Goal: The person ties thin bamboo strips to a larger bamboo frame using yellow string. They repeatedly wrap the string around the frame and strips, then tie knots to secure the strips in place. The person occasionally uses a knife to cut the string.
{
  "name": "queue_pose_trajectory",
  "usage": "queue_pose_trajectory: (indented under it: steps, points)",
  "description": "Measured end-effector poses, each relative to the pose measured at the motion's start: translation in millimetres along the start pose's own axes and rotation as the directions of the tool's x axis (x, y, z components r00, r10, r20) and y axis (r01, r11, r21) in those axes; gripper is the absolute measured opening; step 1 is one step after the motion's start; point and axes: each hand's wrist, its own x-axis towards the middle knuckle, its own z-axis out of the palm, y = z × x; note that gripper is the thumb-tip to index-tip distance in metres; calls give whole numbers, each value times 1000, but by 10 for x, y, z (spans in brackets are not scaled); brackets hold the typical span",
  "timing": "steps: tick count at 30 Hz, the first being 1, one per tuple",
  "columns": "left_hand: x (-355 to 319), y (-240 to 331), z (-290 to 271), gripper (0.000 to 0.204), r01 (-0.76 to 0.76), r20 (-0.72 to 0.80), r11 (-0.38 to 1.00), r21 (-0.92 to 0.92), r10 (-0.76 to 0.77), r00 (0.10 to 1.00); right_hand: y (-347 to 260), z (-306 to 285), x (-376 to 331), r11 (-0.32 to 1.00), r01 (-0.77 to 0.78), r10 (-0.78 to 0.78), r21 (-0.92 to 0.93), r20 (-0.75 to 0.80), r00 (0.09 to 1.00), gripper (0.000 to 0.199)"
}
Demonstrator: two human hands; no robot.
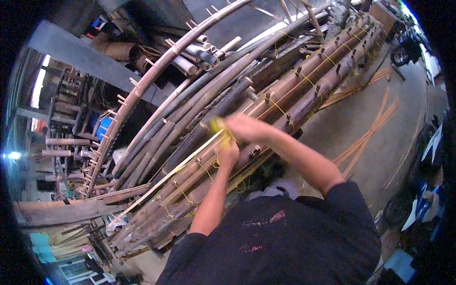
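Yellow cord (217, 125), one bundle, is clamped in the right hand (241, 127), left grip (229, 152) unclear, one strip (180, 166) slanting lengthwise up rightward.

Left hand (229, 152) and right hand (241, 127) close together.
Left curled; right blurred, just beyond, forearm (297, 154) slanting inward.
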Motion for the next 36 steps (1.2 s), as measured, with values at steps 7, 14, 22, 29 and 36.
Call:
queue_pose_trajectory:
  steps: [7, 14, 22, 29, 36]
  points:
    - [9, 945, -617, 33, -16, -39, 968, -252, 6, 999, 609, 1095, -1076, 986, 60, -89, -154, -184, 979, 39]
    - [1214, 115, -140, 37, -94, -215, 991, 97, 113, 970, 403, 964, -1152, 896, 149, -181, -419, -37, 983, 40]
    - [681, -134, -1114, 42, -130, -97, 990, 62, 135, 986, 143, 1703, -952, 974, -5, -10, -227, -67, 998, 37]
    - [-810, -893, -1237, 44, -32, 203, 979, 200, -10, 979, -89, 2627, -265, -106, 546, 832, 831, -226, 506, 21]
    - [-747, -1368, -798, 38, -341, -249, 924, 171, 376, 893, -794, 2099, 1184, 993, -65, 61, -96, -41, 997, 40]
